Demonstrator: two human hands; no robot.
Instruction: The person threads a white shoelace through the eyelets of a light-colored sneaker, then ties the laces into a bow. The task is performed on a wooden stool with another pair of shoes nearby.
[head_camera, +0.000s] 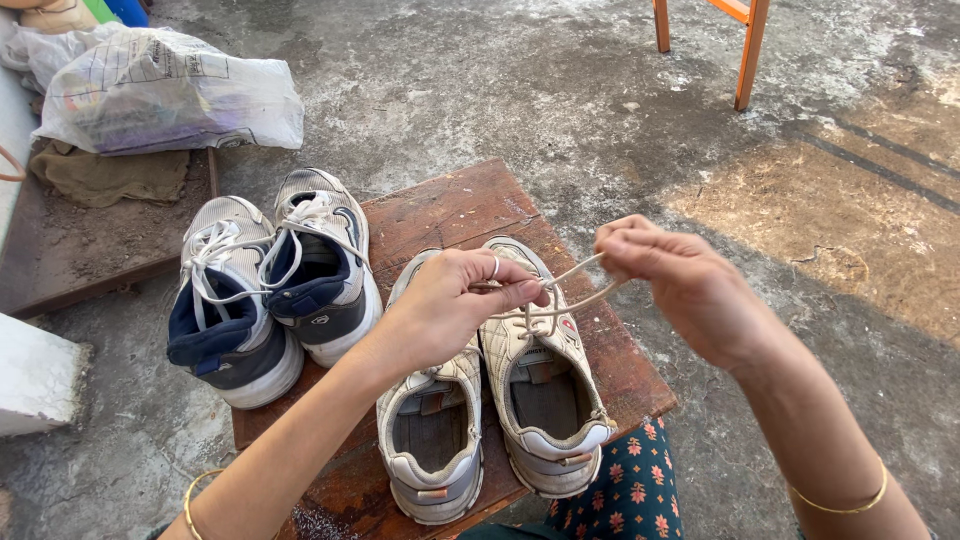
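Laces stretch between your hands — your left hand pinches one strand, your right hand pinches the other, both pulled taut above the right beige shoe on the wooden stool. Navy shoes sit left.

Taut beige lace above upright white sneaker

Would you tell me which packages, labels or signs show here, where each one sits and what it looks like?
Plastic sack: top left on the ground, lumpy and full, whitish with faint coloured print.
Shoe logo patch: on the heel of the navy and white sneaker on the wooden stool, small and round.
Red tag: on the beige shoe being laced, small, beneath the lace held by the left hand and right hand.
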